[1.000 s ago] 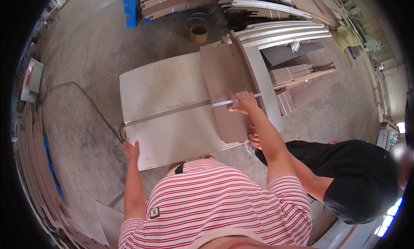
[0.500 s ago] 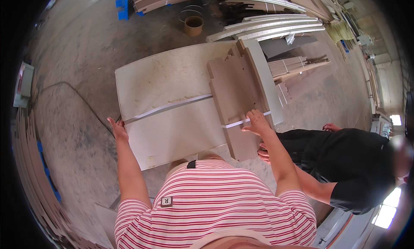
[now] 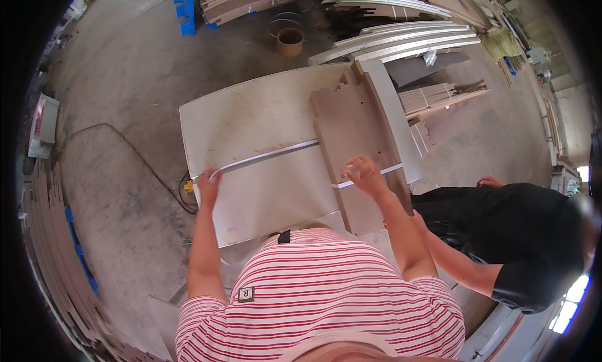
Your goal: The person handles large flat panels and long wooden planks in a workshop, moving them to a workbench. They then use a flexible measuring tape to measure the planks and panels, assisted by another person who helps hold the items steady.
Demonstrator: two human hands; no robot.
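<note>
A large white board lies flat in front of me, with a brown notched panel on its right part. A long pale strip runs across the white board from the left edge to the brown panel. A shorter stretch of strip crosses the brown panel lower down. My left hand grips the strip's left end at the board's edge. My right hand rests on the brown panel with its fingers curled on the shorter stretch. My striped shirt hides the board's near edge.
A person in black crouches at my right, one arm reaching under mine. Long white and brown boards are stacked beyond. A round brown tub, a blue pallet and a floor cable lie around.
Both my hands have slid the strip toward me across the boards. My right hand came down the brown panel, and the strip now shows as two offset stretches.
</note>
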